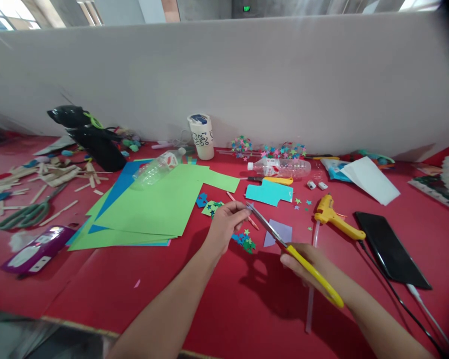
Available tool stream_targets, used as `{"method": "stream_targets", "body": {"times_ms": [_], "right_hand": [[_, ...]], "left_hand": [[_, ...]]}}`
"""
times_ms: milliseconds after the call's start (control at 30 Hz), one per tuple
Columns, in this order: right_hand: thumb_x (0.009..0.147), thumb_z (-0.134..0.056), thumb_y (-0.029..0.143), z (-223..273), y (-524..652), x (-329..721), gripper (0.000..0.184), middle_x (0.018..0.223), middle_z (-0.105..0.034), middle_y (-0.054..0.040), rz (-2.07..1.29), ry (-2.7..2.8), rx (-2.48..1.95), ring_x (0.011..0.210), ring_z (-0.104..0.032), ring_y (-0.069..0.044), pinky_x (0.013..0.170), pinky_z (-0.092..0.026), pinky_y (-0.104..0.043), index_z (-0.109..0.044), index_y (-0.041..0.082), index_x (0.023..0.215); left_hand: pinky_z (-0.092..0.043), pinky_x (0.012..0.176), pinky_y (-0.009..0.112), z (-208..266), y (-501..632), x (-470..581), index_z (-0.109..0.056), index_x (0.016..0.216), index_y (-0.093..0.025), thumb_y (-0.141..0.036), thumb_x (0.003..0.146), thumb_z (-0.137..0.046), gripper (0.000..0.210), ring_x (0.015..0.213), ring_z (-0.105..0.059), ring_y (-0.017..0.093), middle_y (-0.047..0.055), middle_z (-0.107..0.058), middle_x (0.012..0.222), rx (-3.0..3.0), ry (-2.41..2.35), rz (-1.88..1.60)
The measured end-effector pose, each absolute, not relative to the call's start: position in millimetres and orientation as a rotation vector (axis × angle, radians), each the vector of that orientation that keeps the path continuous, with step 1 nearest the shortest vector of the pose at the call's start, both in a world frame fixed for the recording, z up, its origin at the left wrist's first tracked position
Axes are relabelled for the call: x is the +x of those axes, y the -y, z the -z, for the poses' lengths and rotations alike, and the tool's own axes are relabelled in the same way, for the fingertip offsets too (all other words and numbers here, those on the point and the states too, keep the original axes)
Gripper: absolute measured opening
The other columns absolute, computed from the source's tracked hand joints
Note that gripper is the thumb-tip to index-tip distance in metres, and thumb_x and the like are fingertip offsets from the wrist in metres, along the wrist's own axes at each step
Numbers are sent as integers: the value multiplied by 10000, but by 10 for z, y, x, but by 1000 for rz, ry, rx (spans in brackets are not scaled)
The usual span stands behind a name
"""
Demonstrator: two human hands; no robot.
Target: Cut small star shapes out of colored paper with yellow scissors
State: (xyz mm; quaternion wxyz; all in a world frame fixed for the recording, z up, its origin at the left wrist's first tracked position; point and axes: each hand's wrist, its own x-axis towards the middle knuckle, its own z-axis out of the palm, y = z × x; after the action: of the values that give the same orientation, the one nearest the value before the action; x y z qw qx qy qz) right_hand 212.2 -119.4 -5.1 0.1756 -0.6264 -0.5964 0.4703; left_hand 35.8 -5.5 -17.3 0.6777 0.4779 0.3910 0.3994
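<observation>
My right hand (307,262) grips yellow-handled scissors (310,271), whose blades point up and left toward my left hand (228,219). The fingertips of my left hand are pinched on a small purple paper piece (250,206) at the blade tips; its outline is hard to make out. A larger purple paper (279,233) lies on the table just behind the blades. Below my left fingertips are small blue and green star cutouts (245,242). A pink pencil (252,222) lies partly hidden behind the left hand.
Green sheets (153,199) and a plastic bottle (157,167) lie left. Cyan paper (269,193), a yellow cutter (279,180) and another bottle (284,168) are ahead. A yellow glue gun (335,217) and phone (391,249) lie right. A cup (202,137) stands at the back.
</observation>
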Motion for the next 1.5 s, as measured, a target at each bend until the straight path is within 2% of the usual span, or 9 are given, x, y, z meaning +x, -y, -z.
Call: {"method": "stream_targets", "body": {"times_ms": [167,367,600,867,1300,1500], "right_hand": [[813,-408,555,51,1199,2110,399,537,-331,61,-1355,1656,-1778,458,-395,-93,433,-306,-199,-393,186,663],[809,-417,553,67,1195,2109,404,550,-300,62,-1317,1698,-1822,463,-392,-92,430,-308,-199,-358,192,637],[808,-444,521,88,1191,2110,379,522,-306,67,-1304,1668,-1822,432,-370,-82,406,-274,-190,-402,185,638],[795,-422,565,174,1194,2089,425,454,-302,80,-1282,1596,-1873,372,-334,-67,361,-242,-182,-407,186,603],[777,-416,604,114,1195,2066,444,378,-271,108,-1373,1507,-1857,309,-303,-54,334,-277,-169,-378,199,599],[790,-406,596,131,1202,2062,447,386,-300,99,-1351,1538,-1852,317,-336,-60,346,-264,-178,-391,193,599]], "left_hand": [[-161,340,155,164,65,357,-548,656,-147,-295,636,-646,178,366,-326,10,-52,-497,504,1066,-883,-904],[-157,344,158,143,66,349,-541,628,-147,-287,639,-646,175,372,-323,14,-58,-477,484,1079,-914,-878],[-161,355,165,126,45,331,-531,605,-147,-279,630,-646,177,367,-313,19,-66,-454,449,1082,-914,-838],[-161,358,175,115,36,327,-523,595,-151,-294,619,-641,187,358,-304,25,-70,-424,423,1093,-896,-815],[-170,348,171,123,37,313,-544,604,-149,-299,647,-616,172,349,-294,22,-65,-425,416,1110,-895,-804],[-171,354,173,118,30,312,-531,573,-150,-291,621,-631,180,349,-307,24,-64,-428,410,1070,-893,-796]]}}
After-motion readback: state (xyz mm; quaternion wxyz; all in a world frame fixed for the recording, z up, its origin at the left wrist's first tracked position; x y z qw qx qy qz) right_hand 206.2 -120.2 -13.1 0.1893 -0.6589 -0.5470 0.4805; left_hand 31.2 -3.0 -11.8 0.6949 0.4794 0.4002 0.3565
